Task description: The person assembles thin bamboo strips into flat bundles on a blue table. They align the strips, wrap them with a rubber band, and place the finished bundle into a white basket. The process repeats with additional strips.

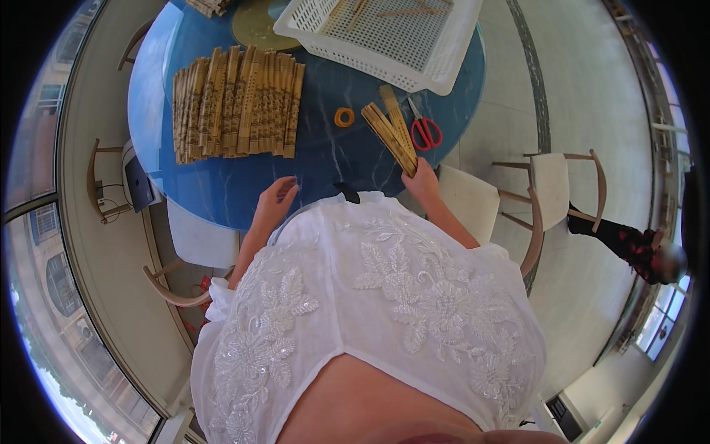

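Observation:
My right hand [421, 181] is closed around the lower end of a bundle of long, narrow brown printed packets [386, 136], held tilted over the table's near right edge. A single similar packet [397, 117] lies beside the bundle, partly overlapped by it. Just right of these rest red-handled scissors [425, 133]. My left hand [276, 201] hangs by the near table edge with its fingers apart and nothing in them. Beyond it, a broad stack of the same brown packets [237, 103] stands in rows. Orange rubber bands [344, 117] lie between stack and bundle.
The blue round table [325, 159] carries a white perforated basket [436, 83] holding a few thin sticks at the back right. More packets [207, 6] lie at the far edge. Chairs [470, 196] stand around the table. Another person [629, 244] is off to the right.

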`<move>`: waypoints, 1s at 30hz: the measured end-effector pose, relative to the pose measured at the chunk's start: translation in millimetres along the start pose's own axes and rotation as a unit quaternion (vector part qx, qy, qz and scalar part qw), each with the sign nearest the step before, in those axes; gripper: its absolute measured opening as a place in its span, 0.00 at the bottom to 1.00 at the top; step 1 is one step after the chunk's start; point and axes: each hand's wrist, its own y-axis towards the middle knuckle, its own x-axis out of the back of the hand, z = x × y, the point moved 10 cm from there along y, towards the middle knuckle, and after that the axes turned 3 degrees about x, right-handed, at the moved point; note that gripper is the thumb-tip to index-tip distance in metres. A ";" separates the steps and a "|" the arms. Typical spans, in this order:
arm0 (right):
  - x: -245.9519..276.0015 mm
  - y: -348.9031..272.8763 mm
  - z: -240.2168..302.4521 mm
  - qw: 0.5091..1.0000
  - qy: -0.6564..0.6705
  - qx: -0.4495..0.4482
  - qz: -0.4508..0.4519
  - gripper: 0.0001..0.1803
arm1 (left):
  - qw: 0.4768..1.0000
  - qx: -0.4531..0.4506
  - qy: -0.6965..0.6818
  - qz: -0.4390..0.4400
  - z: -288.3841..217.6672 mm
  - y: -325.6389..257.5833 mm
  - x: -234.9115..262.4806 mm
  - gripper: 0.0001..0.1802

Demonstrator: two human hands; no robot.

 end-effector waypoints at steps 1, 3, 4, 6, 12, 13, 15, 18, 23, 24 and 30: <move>-3.0 0.1 -2.3 1.000 0.001 0.003 -0.002 0.21 | 1.000 0.006 0.008 0.001 -2.3 -1.1 0.1 0.15; -7.9 -5.6 -2.1 1.000 0.010 0.014 -0.008 0.21 | 1.000 0.011 0.011 0.003 -1.1 -1.9 -0.1 0.15; -9.4 -7.5 -0.5 1.000 0.015 0.020 -0.011 0.21 | 1.000 0.010 0.006 0.005 2.5 -1.9 -0.9 0.15; -10.4 -7.7 3.4 0.999 0.029 0.022 -0.011 0.21 | 1.000 0.010 -0.004 0.008 5.4 -1.9 -1.4 0.15; 3.9 10.0 21.6 0.996 0.013 0.046 -0.070 0.21 | 1.000 0.014 -0.013 0.013 7.4 0.7 -3.4 0.14; 6.1 16.3 24.4 0.996 0.010 0.046 -0.076 0.22 | 1.000 0.014 -0.014 0.014 7.1 1.2 -3.4 0.14; 5.6 30.2 25.4 0.995 -0.003 0.050 -0.081 0.22 | 1.000 0.017 -0.013 0.017 7.3 2.3 -3.7 0.14; 4.8 48.9 32.2 0.994 -0.022 0.058 -0.086 0.24 | 0.999 0.022 -0.012 0.021 8.2 3.7 -4.3 0.14; -1.0 74.9 55.7 0.993 -0.054 0.065 -0.077 0.25 | 0.999 0.029 -0.016 0.023 11.3 5.0 -3.9 0.14; -3.6 80.0 59.5 0.993 -0.062 0.070 -0.075 0.25 | 0.999 0.030 -0.017 0.023 11.8 5.1 -3.8 0.14; -16.0 98.5 60.9 0.991 -0.128 0.034 -0.008 0.28 | 0.999 0.028 -0.023 0.022 10.9 6.0 0.3 0.14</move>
